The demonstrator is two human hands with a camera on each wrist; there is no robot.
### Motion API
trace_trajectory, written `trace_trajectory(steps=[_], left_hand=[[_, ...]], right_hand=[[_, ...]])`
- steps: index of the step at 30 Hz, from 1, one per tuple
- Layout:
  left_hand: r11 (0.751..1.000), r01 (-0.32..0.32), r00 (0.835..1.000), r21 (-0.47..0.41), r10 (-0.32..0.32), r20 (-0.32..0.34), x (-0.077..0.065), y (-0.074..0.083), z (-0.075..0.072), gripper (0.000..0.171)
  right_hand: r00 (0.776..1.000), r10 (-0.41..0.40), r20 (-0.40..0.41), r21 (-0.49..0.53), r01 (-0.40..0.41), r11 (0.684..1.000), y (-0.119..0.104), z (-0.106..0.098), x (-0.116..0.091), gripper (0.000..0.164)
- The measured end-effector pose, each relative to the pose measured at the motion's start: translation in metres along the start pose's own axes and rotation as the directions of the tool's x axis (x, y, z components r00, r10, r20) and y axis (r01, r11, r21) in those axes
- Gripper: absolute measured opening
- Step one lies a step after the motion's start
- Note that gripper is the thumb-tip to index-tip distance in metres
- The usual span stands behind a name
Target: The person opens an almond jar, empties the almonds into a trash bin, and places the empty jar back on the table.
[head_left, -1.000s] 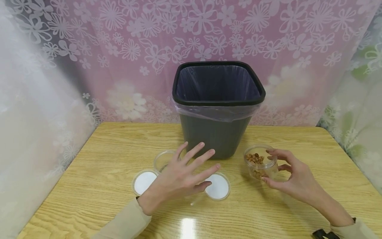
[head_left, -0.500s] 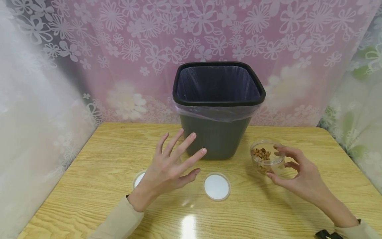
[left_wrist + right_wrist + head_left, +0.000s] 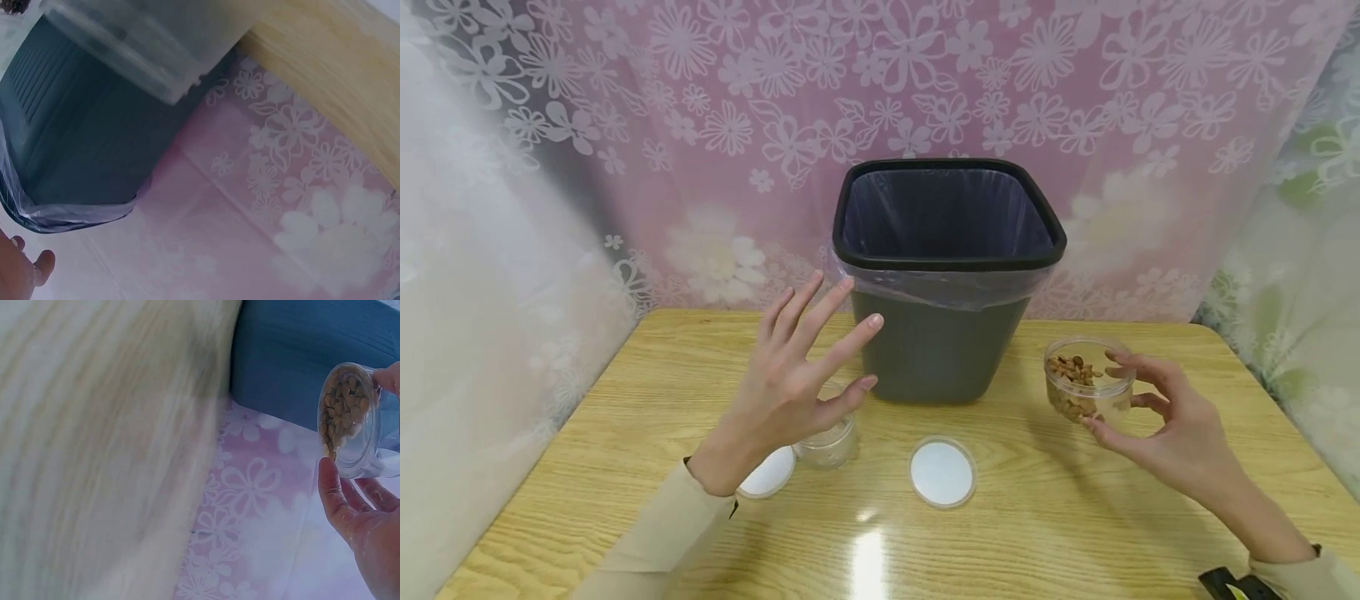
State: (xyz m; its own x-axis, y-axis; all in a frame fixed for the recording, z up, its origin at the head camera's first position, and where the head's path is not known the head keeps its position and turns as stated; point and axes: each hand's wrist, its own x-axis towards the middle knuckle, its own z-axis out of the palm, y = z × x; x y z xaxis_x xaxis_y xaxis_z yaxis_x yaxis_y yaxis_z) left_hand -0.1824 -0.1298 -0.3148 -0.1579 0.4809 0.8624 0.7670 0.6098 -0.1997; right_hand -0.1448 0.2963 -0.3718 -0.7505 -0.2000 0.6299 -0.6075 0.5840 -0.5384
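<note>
My right hand (image 3: 1180, 429) grips a clear round plastic jar (image 3: 1112, 403) between thumb and fingers, to the right of the bin. The jar tilts a little and holds small brown nuts (image 3: 1073, 371); in the right wrist view the nuts (image 3: 342, 409) lie heaped against one side. My left hand (image 3: 778, 387), fingers spread, is above a second clear jar (image 3: 829, 452) that it partly covers. That jar's wall (image 3: 147, 50) fills the top of the left wrist view. What lies inside it is mostly hidden.
A dark grey bin (image 3: 936, 350) with a lavender liner stands at the table's back. Two round lids with white discs lie flat: one lid (image 3: 942, 473) mid-table, the other lid (image 3: 770, 473) below my left wrist. Behind hangs a pink flowered curtain (image 3: 760, 100).
My left hand has moved left and away from the middle, uncovering the mid-table lid and part of the second jar. My right hand has carried the nut jar slightly right and upward.
</note>
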Motion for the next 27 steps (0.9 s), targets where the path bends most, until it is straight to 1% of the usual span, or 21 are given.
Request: trace_trajectory(steps=[4,8,10,15,22,24,27], left_hand=[[0.998,0.015,1.0,-0.057,-0.015,-0.004,0.011,-0.008,-0.004,0.046],[0.995,0.04,0.999,-0.091,-0.038,0.025,0.022,-0.014,-0.006,0.048],[0.993,0.052,0.998,-0.107,-0.047,0.04,0.026,-0.016,-0.008,0.051],[0.991,0.06,0.997,-0.121,-0.053,0.065,0.031,-0.02,-0.007,0.059],[0.99,0.069,0.991,-0.126,-0.054,0.119,0.038,-0.028,-0.003,0.054],[0.988,0.075,0.99,-0.132,-0.058,0.13,0.04,-0.03,-0.002,0.054],[0.986,0.081,0.988,-0.144,-0.06,0.145,0.043,-0.032,0.0,0.054]], right_hand=[[1.0,-0.006,-0.007,-0.015,0.006,1.0,0.001,-0.005,0.005,0.094],[0.999,-0.042,-0.024,-0.029,0.041,0.999,0.002,-0.007,0.01,0.097],[0.999,-0.042,-0.028,-0.03,0.041,0.999,0.003,-0.008,0.011,0.098],[0.999,-0.036,-0.029,-0.036,0.035,0.999,0.003,-0.01,0.017,0.1],[0.999,-0.035,-0.042,-0.01,0.034,0.999,-0.004,-0.016,0.03,0.096],[0.998,-0.047,-0.049,-0.011,0.047,0.999,-0.005,-0.018,0.034,0.096],[0.998,-0.036,-0.042,-0.017,0.035,0.999,-0.007,-0.021,0.039,0.095]])
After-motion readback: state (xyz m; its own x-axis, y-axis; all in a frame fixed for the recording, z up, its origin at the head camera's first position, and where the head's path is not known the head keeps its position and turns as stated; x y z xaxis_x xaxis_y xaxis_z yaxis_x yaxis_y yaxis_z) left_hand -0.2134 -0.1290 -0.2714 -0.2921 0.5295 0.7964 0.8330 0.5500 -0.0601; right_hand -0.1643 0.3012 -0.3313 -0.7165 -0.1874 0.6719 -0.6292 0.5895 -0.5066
